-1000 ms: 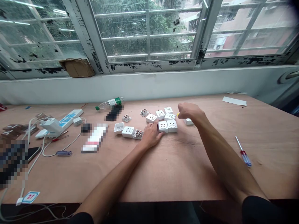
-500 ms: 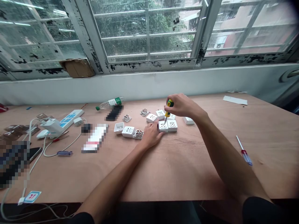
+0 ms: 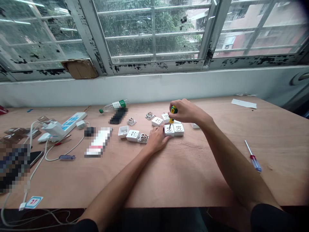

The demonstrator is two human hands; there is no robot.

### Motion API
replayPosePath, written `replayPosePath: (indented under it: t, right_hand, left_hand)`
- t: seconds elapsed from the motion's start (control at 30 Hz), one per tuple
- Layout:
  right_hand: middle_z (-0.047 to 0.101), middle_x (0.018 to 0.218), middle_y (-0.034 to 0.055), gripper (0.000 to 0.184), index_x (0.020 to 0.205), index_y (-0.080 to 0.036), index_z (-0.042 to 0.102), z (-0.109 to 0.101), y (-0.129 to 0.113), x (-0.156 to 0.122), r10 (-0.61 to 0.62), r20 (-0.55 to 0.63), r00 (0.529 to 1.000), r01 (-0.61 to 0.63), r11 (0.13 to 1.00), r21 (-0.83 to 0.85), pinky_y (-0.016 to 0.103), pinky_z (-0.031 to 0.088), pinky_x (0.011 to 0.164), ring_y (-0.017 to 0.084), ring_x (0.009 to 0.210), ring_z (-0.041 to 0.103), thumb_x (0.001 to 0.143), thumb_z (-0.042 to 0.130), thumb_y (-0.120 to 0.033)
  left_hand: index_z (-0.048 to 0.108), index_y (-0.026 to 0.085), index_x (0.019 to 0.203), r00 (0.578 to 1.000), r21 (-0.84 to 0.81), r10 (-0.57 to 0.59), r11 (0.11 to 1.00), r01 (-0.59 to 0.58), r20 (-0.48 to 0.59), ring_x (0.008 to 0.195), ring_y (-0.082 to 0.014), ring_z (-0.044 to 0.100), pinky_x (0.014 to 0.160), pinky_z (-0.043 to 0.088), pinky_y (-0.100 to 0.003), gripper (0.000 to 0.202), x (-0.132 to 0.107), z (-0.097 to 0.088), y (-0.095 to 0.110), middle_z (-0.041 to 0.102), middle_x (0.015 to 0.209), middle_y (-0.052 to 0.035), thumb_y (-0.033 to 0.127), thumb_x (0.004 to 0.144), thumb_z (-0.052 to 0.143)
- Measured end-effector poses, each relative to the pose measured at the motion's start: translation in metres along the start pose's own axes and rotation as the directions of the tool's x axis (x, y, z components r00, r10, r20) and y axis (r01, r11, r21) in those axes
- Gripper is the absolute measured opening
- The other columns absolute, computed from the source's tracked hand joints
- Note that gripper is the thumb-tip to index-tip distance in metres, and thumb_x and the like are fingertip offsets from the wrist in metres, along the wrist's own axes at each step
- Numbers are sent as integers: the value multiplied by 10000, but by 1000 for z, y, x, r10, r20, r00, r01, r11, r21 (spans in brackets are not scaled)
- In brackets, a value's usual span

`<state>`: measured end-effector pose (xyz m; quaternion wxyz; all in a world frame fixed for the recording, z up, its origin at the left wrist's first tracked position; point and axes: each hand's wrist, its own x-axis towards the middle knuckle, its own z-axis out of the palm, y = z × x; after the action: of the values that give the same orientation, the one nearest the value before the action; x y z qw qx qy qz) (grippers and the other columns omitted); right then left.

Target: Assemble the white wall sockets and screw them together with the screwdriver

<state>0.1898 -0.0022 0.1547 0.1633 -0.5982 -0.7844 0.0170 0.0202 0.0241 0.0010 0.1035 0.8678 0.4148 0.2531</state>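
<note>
My right hand (image 3: 184, 111) is wrapped round the green and yellow handle of a screwdriver (image 3: 172, 111). The screwdriver stands nearly upright, its tip on the face of a white wall socket (image 3: 169, 130). My left hand (image 3: 158, 139) grips that socket from the left, the thumb along its front side. A second white socket (image 3: 178, 129) sits against its right side. Behind them lie more white sockets (image 3: 157, 121), partly hidden by my right hand. Left of my left hand are an opened socket back with metal parts (image 3: 143, 138), another socket (image 3: 132, 135) and an empty white housing (image 3: 123, 131).
A second screwdriver (image 3: 252, 158) lies to the right. Two loose socket inserts (image 3: 131, 121) and a plastic bottle (image 3: 116, 105) are towards the back. On the left are a power strip (image 3: 72, 124), cables and a blurred phone-like object (image 3: 98, 141). A paper strip (image 3: 243, 103) lies far right.
The screwdriver has become more upright and my right hand has shifted slightly left and down. My left hand stays at the socket. The view has shifted a little.
</note>
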Motion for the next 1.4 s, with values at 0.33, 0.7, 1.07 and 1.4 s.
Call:
replayPosePath:
  t: [0.33,0.7,1.07,1.4]
  right_hand:
    - [647,905,67,239,1069,-212,571,-3,-2,-6,-61,9,998,61,998,22,309,318,594,182,720,531,859,553,-325]
    - [635,869,52,227,959,-212,514,-3,-6,-8,-111,13,994,111,993,-43,305,296,587,173,702,505,788,585,-342]
    - [636,819,54,205,948,-207,541,-2,-6,-8,-66,-37,997,64,996,-59,311,275,571,175,666,499,824,547,-370]
    - [633,828,50,224,1005,-208,537,-1,-6,-6,-96,-31,995,93,992,-89,307,269,571,167,646,463,798,526,-291]
  left_hand:
    - [276,189,1477,1000,-14,-15,1000,15,4,1184,-330,529,978,433,-485,718,0,-1,0,590,1308,-151,381,881,627]
    - [311,217,1453,999,-9,41,999,-41,-15,1277,-338,494,1026,422,-517,632,-2,1,-2,478,1456,-136,472,927,551]
    - [245,163,1475,993,24,97,995,-96,-69,1297,-333,501,1054,430,-508,635,-5,3,0,456,1478,-170,357,944,535]
    - [237,160,1475,991,19,107,994,-106,-80,1289,-329,510,1055,437,-488,640,-6,3,0,448,1486,-165,332,938,541]
